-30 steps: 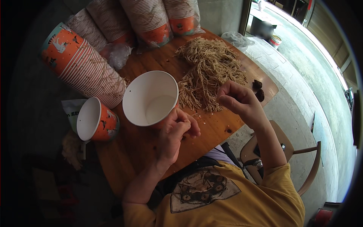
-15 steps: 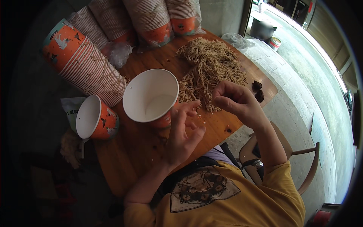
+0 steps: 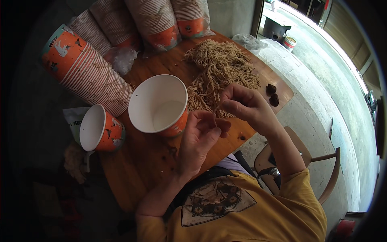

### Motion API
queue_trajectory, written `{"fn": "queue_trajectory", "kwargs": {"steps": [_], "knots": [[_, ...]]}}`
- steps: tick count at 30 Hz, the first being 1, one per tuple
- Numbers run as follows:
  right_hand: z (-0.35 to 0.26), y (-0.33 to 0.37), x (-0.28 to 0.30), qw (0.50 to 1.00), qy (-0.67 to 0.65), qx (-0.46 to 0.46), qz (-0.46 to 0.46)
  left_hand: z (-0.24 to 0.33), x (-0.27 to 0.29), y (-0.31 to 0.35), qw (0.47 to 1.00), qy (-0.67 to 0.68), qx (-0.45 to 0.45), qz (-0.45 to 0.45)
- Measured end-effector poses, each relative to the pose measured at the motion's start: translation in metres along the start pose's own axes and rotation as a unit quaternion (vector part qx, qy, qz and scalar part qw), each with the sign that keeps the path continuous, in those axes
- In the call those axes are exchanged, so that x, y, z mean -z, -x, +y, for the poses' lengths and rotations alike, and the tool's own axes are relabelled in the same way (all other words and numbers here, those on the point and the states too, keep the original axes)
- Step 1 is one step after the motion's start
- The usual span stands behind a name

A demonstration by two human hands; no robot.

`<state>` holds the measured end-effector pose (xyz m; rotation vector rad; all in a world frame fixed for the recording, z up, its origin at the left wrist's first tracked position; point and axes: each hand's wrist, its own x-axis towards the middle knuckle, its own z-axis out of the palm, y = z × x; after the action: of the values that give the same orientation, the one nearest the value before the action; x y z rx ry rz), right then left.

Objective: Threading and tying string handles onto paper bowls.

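Wooden chair [image 3: 328,183] on sunlit concrete floor [image 3: 322,80].

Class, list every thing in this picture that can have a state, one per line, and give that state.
Big cup: empty, tilted, mouth toward the camera.
Small cup: on its side, empty.
Cup stack: nested, lying down.
Strands: loose pile on the table.
Left hand: palm up, fingers curled, by the big cup.
Right hand: pinching a thin strand.
Chair: beside the table.

your one head camera looks steeply down, close over the wooden table [image 3: 133,177], its fisheye bending the edges.
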<state>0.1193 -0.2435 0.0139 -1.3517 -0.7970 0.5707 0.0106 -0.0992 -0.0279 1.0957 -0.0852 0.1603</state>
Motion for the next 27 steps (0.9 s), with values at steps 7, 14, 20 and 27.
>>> {"fn": "queue_trajectory", "kwargs": {"steps": [7, 14, 20, 27], "knots": [[0.003, 0.0, 0.001, 0.999, 0.029, -0.02, 0.023, -0.002, 0.0, 0.002, 1.0, -0.006, -0.016, 0.0], [0.008, 0.0, 0.001, 0.999, 0.013, -0.028, 0.016, -0.002, -0.001, 0.002, 1.0, -0.004, -0.02, 0.018], [0.012, 0.0, 0.004, 0.999, 0.01, -0.027, 0.013, -0.002, -0.005, 0.002, 0.998, -0.007, -0.064, 0.028], [0.014, -0.001, 0.003, 1.0, 0.009, -0.023, 0.016, 0.001, -0.003, 0.002, 0.996, -0.047, -0.067, 0.042]]}}
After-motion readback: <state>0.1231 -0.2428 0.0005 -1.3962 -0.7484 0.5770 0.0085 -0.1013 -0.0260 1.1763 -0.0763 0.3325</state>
